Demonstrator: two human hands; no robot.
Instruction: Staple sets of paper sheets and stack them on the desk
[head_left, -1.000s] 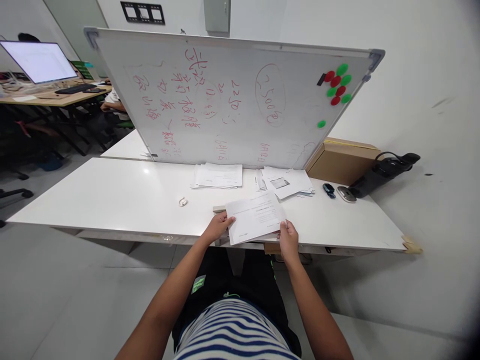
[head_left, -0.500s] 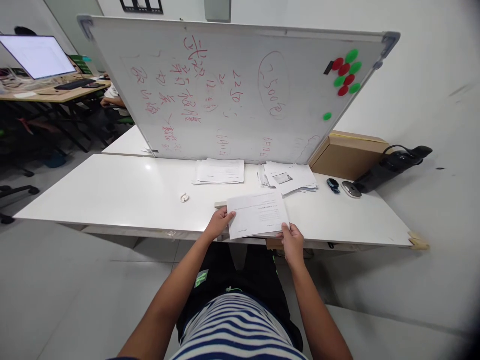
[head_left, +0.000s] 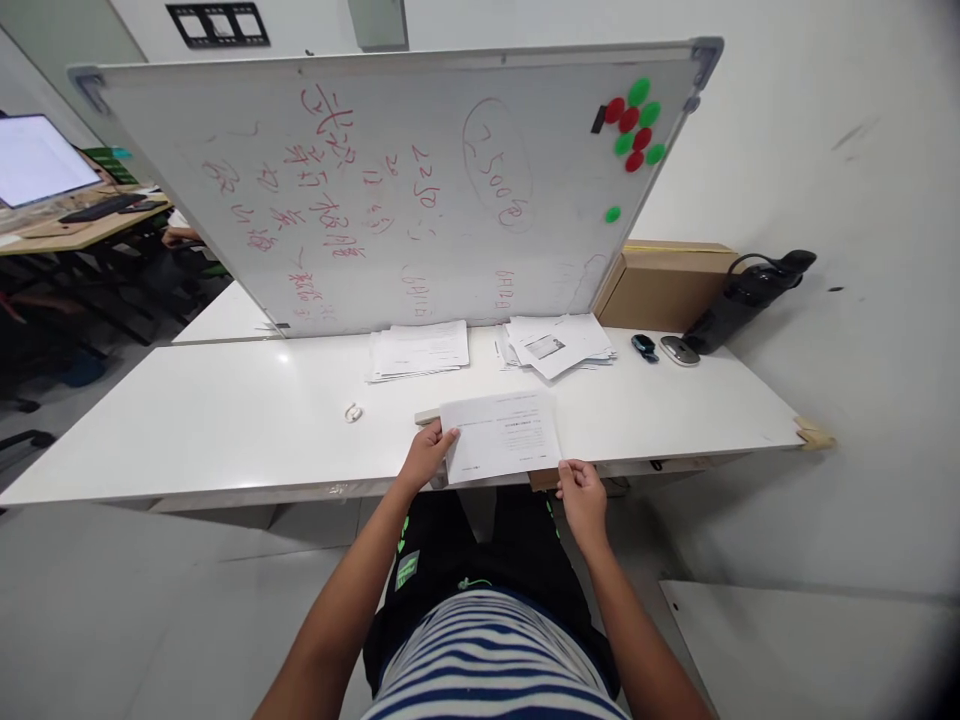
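A printed sheet of paper (head_left: 502, 440) is held over the front edge of the white desk, its text facing up. My left hand (head_left: 426, 460) pinches its left edge, thumb on top. At the lower right corner, my right hand (head_left: 583, 498) is closed with thumb and fingertips on the paper. Whether more sheets lie beneath is hidden. Partly covered by the sheet, a small light grey block (head_left: 427, 416) shows beside my left hand. Beyond the sheet lie a neat paper stack (head_left: 421, 347) and, to its right, a looser paper pile (head_left: 559, 342).
A whiteboard (head_left: 442, 285) with red writing and magnets stands behind the papers on the desk (head_left: 247, 420). At right are a cardboard box (head_left: 667, 285), black bottle (head_left: 746, 300), mouse (head_left: 680, 350) and watch (head_left: 643, 346). A small white ring-like item (head_left: 352, 412) lies left.
The view has shifted and turned a little, so the whiteboard and desk sit further left. My right hand has slid slightly down at the sheet's corner; my left hand keeps its grip.
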